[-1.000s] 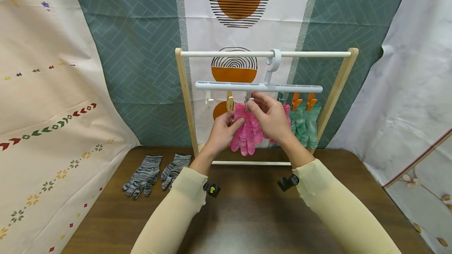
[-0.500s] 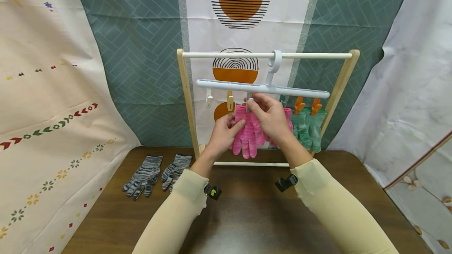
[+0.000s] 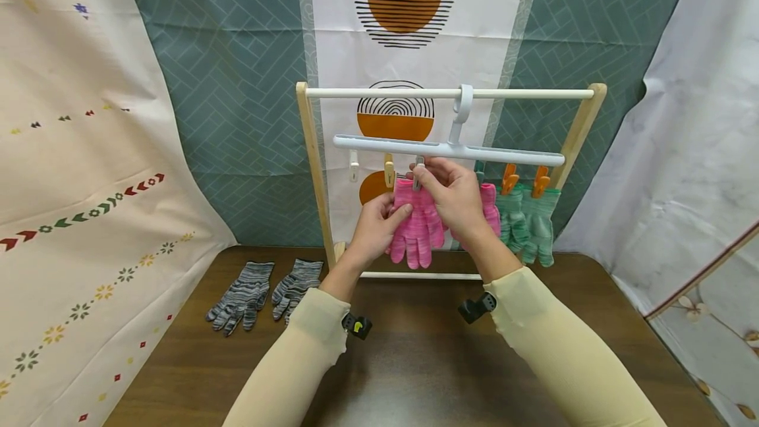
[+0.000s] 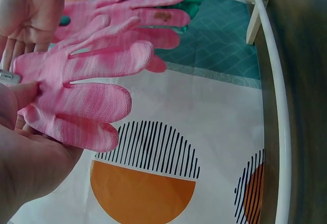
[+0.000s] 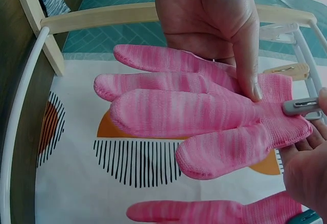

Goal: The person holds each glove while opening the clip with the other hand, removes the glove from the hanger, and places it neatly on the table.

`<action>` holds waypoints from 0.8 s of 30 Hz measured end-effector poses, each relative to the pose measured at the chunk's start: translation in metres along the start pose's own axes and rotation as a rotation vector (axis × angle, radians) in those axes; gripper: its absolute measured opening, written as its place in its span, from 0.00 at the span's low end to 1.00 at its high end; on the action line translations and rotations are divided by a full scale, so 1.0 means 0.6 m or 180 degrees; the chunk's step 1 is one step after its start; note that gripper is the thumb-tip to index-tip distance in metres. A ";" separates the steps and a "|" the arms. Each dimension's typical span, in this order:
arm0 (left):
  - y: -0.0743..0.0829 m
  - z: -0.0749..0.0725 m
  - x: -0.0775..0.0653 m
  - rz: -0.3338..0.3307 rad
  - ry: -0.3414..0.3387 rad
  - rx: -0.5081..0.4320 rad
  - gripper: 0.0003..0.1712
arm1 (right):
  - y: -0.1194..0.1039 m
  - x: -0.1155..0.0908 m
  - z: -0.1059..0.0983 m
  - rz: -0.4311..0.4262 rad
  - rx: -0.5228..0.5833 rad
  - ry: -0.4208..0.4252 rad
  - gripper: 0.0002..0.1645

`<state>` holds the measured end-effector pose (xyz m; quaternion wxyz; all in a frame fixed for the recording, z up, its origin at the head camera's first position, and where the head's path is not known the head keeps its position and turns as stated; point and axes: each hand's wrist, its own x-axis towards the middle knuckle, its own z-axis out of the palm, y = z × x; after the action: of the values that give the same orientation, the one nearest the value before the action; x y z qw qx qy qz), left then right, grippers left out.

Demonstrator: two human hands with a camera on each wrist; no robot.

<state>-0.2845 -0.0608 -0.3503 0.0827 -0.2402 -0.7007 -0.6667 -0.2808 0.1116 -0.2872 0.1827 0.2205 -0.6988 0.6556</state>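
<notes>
A pink glove hangs fingers down below the pale hanger bar. My left hand pinches its side near the cuff, thumb in front. At the cuff's top edge my right hand grips a grey clip, its thumb on the clip's handle. In the right wrist view the clip's jaws lie over the cuff. Behind my right hand hangs a second pink glove, held by a dark teal clip. Two green gloves hang farther right from orange clips.
The hanger hooks over the top rail of a wooden rack. A white clip and a beige clip dangle on the bar's left part. Two grey striped gloves lie on the brown table at left.
The hanger bar has swung, its right end shifting right and slightly down with the green gloves. Both hands stay at the pink glove's cuff, nearly still.
</notes>
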 end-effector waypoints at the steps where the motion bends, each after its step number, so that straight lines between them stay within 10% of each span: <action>1: 0.000 0.000 0.000 -0.0003 -0.0001 -0.0004 0.19 | 0.000 0.000 0.000 -0.0006 0.0012 0.0011 0.22; 24: -0.013 -0.004 -0.007 -0.0027 -0.0022 -0.0002 0.17 | 0.005 -0.001 0.002 -0.0052 0.0020 0.0125 0.20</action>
<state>-0.2850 -0.0640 -0.3588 0.0773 -0.2395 -0.7018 -0.6665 -0.2818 0.1107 -0.2902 0.2010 0.2138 -0.6912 0.6604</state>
